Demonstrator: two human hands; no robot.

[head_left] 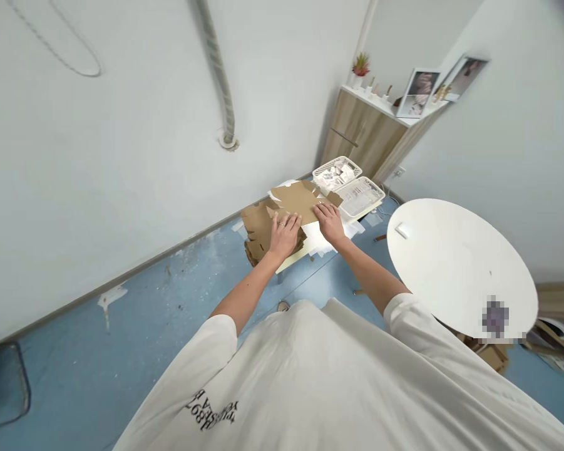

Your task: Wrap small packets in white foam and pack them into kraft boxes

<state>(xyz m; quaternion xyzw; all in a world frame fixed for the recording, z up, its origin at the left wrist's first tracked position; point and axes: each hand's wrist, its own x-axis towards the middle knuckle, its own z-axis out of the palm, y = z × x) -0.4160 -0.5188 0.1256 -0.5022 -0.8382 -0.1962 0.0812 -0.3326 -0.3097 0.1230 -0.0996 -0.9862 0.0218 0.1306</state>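
The left hand and right hand lie unclenched, digits spread, on a cardboard sheet reaching just beyond them. It looks light, stiff yet bendable, easily creased; best held by its broad edges.

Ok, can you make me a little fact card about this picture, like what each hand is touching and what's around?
Left hand: palm down, fingers at the near edge of the brown cardboard sheet
Right hand: palm down, near the sheet's right end
Beside the sheet, left: more cut cardboard
Beyond the right hand: two white baskets with small things inside, too small to name
Far right: white oval table
Floor: blue, with pale marks
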